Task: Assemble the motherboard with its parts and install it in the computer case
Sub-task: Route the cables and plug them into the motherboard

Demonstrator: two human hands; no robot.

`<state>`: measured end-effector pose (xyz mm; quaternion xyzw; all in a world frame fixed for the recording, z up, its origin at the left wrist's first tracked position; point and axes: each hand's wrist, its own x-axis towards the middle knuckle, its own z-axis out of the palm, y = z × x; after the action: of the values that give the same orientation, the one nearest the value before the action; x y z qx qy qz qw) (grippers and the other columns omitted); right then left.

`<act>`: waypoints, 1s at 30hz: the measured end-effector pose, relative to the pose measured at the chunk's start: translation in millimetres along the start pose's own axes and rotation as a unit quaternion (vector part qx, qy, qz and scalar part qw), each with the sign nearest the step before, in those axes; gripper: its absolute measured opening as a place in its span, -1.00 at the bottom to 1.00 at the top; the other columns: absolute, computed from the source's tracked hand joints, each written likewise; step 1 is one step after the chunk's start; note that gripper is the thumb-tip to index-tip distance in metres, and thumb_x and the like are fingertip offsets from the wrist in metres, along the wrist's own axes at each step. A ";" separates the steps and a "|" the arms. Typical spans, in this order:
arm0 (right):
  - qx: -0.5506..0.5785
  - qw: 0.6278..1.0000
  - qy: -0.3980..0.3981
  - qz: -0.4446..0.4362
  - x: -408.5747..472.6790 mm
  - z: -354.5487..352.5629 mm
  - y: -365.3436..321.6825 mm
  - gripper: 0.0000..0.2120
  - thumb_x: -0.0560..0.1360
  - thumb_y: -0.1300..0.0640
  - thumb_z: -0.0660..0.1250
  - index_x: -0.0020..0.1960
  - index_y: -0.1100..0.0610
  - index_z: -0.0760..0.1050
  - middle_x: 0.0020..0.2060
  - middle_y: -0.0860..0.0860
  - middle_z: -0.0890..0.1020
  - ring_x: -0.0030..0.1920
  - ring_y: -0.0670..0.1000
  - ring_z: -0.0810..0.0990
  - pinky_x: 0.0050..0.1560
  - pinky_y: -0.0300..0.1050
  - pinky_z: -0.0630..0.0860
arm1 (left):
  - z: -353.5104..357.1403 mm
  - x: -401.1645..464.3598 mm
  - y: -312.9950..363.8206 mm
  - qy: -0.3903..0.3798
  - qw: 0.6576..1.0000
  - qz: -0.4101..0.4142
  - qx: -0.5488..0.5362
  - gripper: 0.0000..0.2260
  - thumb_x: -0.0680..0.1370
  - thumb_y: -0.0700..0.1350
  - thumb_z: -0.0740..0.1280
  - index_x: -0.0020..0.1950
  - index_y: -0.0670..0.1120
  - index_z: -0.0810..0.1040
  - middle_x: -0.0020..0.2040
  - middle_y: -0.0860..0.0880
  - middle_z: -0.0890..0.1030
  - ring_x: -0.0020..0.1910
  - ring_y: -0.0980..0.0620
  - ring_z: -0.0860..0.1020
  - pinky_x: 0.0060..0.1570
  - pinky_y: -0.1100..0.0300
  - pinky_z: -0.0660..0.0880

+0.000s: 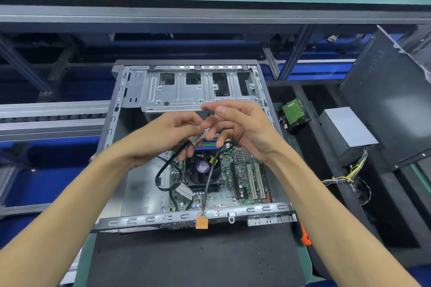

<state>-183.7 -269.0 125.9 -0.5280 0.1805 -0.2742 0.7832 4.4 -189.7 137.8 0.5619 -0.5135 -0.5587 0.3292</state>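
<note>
The right hand (pixel 235 128) pinches a small black connector (pixel 210 110) between thumb and forefinger tips, holding it up over the middle of the open computer case (pixel 130 219). The connector's long axis runs roughly left to right, and its pin face looks turned toward the camera. The left hand (pixel 168 135) has its fingers curled around the black cable (pixel 163 168) just below, gripping it at a white label tag (pixel 199 137) that slants up to the right. The two hands are almost touching.

From the left hand the cable drops, loops out to the left over the case floor and curls back toward the near edge of the motherboard (pixel 235 184). A second thin cable (pixel 208 182) hangs from under the right hand nearly straight toward the near side, ending in an orange connector (pixel 201 222) that lies over the case's near rail, pointing near.

The motherboard lies flat in the right half of the case, its expansion slots running near to far, with the black CPU fan (pixel 203 170) at its left part, directly beneath the hands. The drive bay bracket (pixel 200 91) spans the far end of the case.

To the right, outside the case, sit a hard drive (pixel 292 114), a silver power supply (pixel 345 133) with yellow wires, and an orange-handled tool (pixel 305 237) near the case corner.
</note>
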 end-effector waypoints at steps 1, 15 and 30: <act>0.000 1.000 0.002 0.001 -0.1 -0.2 0.3 -0.80 0.55 0.11 0.37 0.11 0.08 0.72 -0.10 0.20 0.74 -0.21 0.09 0.73 -0.31 -0.22 0.62 | 0.3 -0.3 -0.4 -0.002 1.000 0.002 0.003 -0.87 0.66 -0.15 0.27 0.01 -0.18 0.55 -0.27 0.03 0.59 -0.36 -0.02 0.50 -0.39 0.19 0.44; -0.003 0.995 0.062 0.072 -5.3 -13.4 -5.6 -0.84 0.53 0.34 0.41 0.05 0.16 0.52 -0.18 0.18 0.70 -0.32 0.01 0.64 -0.36 -0.23 0.59 | -7.7 7.6 -1.7 0.091 0.989 0.091 -0.079 -0.90 0.57 -0.16 0.39 0.04 -0.16 0.56 -0.08 -0.09 0.70 -0.14 0.00 0.64 -0.09 0.20 0.57; -0.021 0.994 0.026 0.106 -11.9 -16.1 -8.8 -0.74 0.54 0.37 0.37 0.07 0.13 0.36 -0.20 0.20 0.52 -0.34 0.03 0.39 -0.33 -0.22 0.44 | -1.6 10.3 20.5 0.007 0.985 0.125 0.115 -0.84 0.43 0.03 0.52 -0.03 0.04 0.72 -0.16 -0.08 0.67 -0.20 0.03 0.56 -0.12 0.27 0.43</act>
<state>-204.4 -276.0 127.9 -0.5152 0.2617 -0.1989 0.7915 0.1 -205.0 154.5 0.5311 -0.6382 -0.4463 0.3338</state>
